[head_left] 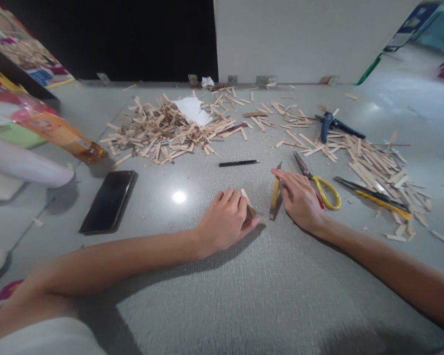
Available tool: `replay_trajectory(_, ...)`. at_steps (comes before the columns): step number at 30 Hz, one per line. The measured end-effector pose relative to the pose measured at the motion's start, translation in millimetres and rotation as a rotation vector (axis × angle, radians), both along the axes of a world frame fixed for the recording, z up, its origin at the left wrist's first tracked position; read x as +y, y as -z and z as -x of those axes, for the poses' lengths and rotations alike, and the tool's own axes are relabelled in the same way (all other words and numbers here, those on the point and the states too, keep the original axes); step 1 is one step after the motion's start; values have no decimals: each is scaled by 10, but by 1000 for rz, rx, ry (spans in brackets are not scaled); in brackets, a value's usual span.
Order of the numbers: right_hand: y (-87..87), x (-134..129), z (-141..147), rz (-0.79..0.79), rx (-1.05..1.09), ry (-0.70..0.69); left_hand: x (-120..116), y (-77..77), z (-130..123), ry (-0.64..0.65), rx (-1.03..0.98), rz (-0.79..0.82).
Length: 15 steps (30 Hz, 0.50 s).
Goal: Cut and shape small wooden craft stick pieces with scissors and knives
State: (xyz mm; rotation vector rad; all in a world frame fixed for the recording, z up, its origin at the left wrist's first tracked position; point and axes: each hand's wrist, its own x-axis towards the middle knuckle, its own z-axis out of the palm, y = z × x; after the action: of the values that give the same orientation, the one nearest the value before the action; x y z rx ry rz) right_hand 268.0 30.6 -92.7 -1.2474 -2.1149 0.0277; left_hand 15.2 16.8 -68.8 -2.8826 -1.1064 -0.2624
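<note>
My left hand (225, 219) rests on the grey surface with its fingers closed around a small wooden piece (250, 211). Part of that piece is covered by the fingers, and a pale strip sticks up from it. Just to the right, my right hand (301, 197) grips a slim yellow tool (275, 192) with a grey pointed tip, held near upright beside the thumb and index finger. Its exact kind is unclear. Behind the right hand lie scissors (327, 190) with yellow and red handles. A black pen (239, 163) lies beyond both hands.
Wooden strips form a heap (170, 130) at the back left and another pile (381, 162) at right. Blue-handled pliers (335, 125) and a black-and-yellow utility knife (373, 197) lie at right. A phone (109, 202) and an orange-labelled bottle (59, 130) are at left.
</note>
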Motion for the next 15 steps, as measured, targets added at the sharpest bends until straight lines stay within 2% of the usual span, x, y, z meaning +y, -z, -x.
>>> replay_trajectory(5, 58, 45, 9, 51, -27, -12, 40, -28, -10, -73, -28, 231)
replay_trajectory(10, 31, 33, 6, 19, 28, -14, 90, -46, 36, -98, -56, 250)
replay_trajectory(15, -30, -61, 44, 16, 234, -77, 172, -22, 35, -149, -109, 280)
